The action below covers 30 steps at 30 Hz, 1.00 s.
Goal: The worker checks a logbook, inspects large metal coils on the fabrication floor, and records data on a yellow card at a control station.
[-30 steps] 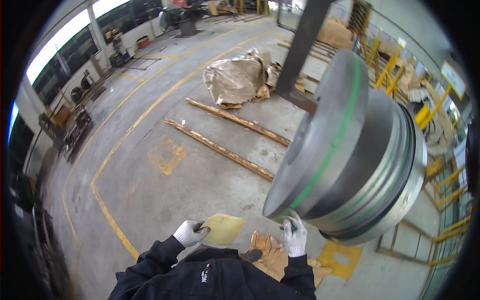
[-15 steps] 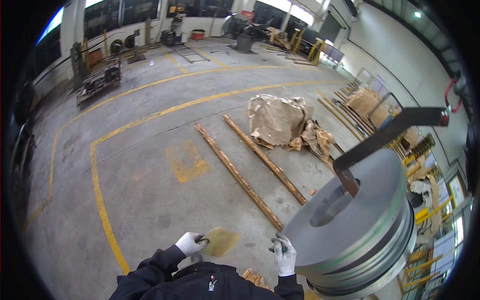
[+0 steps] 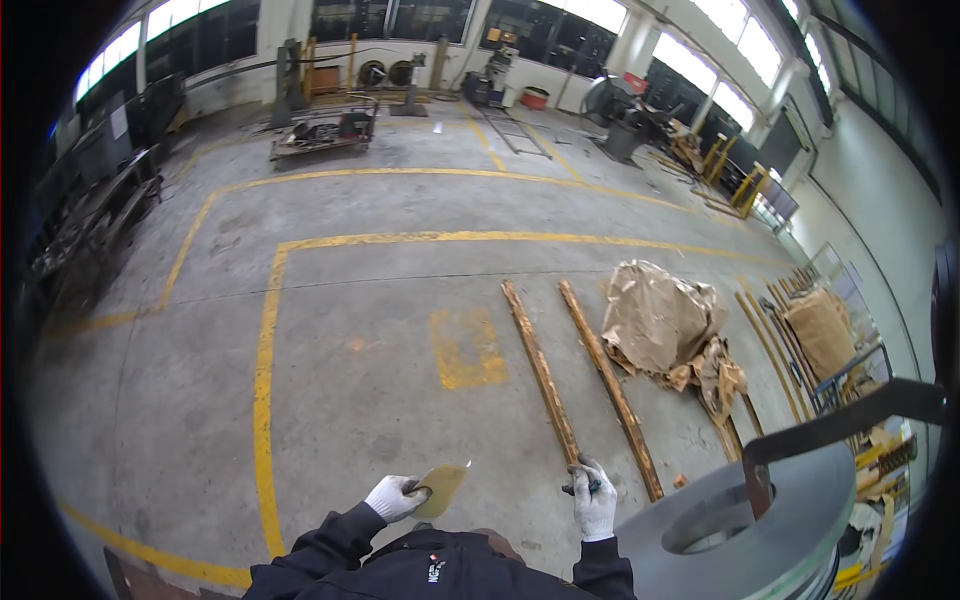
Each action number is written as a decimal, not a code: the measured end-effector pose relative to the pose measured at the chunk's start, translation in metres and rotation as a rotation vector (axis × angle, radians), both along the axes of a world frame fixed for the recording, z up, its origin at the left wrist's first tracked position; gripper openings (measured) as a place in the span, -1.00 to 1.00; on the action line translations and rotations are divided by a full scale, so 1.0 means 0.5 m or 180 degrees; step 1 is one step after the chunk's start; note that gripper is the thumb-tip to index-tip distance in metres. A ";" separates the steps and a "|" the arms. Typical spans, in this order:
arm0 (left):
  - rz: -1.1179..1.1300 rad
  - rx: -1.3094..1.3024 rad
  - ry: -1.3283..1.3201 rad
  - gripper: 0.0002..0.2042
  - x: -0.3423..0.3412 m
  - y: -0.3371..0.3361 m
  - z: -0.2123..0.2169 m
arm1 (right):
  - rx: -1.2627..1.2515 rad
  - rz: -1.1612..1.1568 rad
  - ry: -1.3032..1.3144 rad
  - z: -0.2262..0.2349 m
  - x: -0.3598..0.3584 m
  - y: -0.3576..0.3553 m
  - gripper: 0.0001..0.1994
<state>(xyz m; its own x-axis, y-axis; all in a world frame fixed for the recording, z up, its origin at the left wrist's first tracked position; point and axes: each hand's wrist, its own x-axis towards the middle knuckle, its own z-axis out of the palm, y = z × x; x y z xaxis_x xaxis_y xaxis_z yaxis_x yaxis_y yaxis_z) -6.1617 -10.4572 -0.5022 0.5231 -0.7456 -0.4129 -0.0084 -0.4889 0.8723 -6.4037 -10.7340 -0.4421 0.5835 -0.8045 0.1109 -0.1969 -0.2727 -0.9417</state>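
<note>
My left hand [image 3: 397, 497], in a white glove, pinches a thin yellowish sheet [image 3: 442, 490] by its near edge. My right hand [image 3: 595, 500], gloved in white too, has its fingers curled round a small dark stick-like thing [image 3: 570, 489]; its exact kind is too small to tell. Just right of that hand stands a stack of grey metal coils [image 3: 730, 500] with a wide round hole on top. A dark bent lifting hook [image 3: 850, 425] reaches down into the hole.
Two long wooden beams [image 3: 545, 375] lie on the concrete floor ahead. Beyond them sits a heap of crumpled brown paper [image 3: 660, 315]. A low cart [image 3: 325, 135] with machine parts stands far off, and yellow lines [image 3: 265, 400] mark the floor. Racks and bars line the right wall.
The view has swung left, so the coils and hook now sit lower and further right. The sheet has tilted more edge-on. Both hands keep their hold.
</note>
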 end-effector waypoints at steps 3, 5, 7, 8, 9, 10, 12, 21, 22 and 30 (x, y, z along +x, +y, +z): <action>0.0161 0.0145 -0.0017 -0.63 0.030 0.002 -0.015 | -0.0019 0.0285 0.0054 0.003 0.069 -0.030 -0.72; 0.0328 0.0133 0.0075 -0.64 0.048 -0.008 -0.020 | -0.0089 0.0429 0.0036 -0.013 0.107 -0.063 -0.72; 0.0549 0.0026 0.0186 -0.63 0.062 -0.024 -0.017 | -0.0039 0.0548 -0.0086 -0.027 0.147 -0.099 -0.71; 0.0658 -0.0027 0.0237 -0.63 0.069 -0.034 -0.014 | -0.0008 0.0607 -0.0150 -0.033 0.168 -0.117 -0.71; 0.0693 -0.0087 0.0150 -0.63 0.078 -0.048 -0.018 | 0.0003 0.0639 -0.0176 -0.038 0.188 -0.137 -0.71; 0.0733 -0.0130 0.0061 -0.64 0.087 -0.064 -0.023 | 0.0031 0.0678 -0.0203 -0.048 0.207 -0.158 -0.71; 0.0821 -0.0131 -0.0010 -0.64 0.108 -0.101 -0.026 | 0.0128 0.0750 -0.0248 -0.066 0.243 -0.207 -0.70; 0.0953 -0.0037 -0.0039 -0.65 0.190 -0.359 0.047 | 0.0301 0.0992 -0.0430 -0.059 0.362 -0.478 -0.70; 0.0901 0.0012 -0.0053 -0.65 0.201 -0.392 0.053 | 0.0350 0.0958 -0.0482 -0.056 0.368 -0.508 -0.70; 0.0725 -0.0082 -0.0118 -0.69 0.264 -0.608 0.081 | 0.0472 0.0689 -0.0558 -0.080 0.396 -0.668 -0.75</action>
<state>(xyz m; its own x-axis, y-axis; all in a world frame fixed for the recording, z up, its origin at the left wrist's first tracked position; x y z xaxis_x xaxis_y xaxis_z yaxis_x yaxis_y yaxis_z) -6.0297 -10.7611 -0.4615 0.6935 -0.6166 -0.3726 0.0674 -0.4594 0.8857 -6.2059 -11.0678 -0.4822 0.7253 -0.6787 0.1156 0.0195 -0.1476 -0.9889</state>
